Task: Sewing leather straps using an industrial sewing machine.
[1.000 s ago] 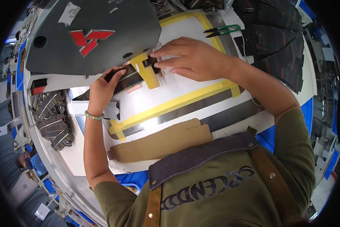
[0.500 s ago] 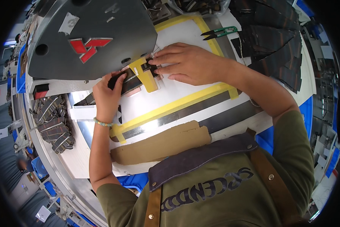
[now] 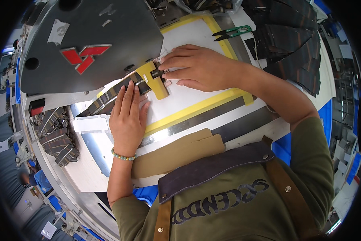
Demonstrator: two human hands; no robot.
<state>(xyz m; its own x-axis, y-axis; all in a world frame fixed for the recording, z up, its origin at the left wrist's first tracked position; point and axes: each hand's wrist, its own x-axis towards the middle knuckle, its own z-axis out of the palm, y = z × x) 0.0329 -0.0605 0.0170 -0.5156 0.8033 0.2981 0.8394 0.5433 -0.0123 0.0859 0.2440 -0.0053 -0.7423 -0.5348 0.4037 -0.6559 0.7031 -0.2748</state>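
A striped dark fabric strip with a zipper (image 3: 105,97) runs diagonally to a yellow guide block (image 3: 159,90) beneath the edge of a grey machine head (image 3: 92,28). My left hand (image 3: 127,118) lies with extended fingers, their tips on the strip left of the guide. My right hand (image 3: 198,70) is open, fingers slightly bent and apart, its fingertips at a small dark piece (image 3: 157,74) at the guide's right side; their exact contact is partly hidden. Both work over a white sheet (image 3: 186,106) edged with yellow tape.
Green-handled snips (image 3: 232,33) lie at upper right, beside stacked striped fabric pieces (image 3: 287,52). Bundled striped pieces (image 3: 56,140) sit at left, a brown cardboard strip (image 3: 176,152) along the front edge, and a bag of small parts (image 3: 206,6) at the back.
My left hand has released its pinch on the strip and moved right and down, fingers now straightened onto it. My right hand stays beside the guide.
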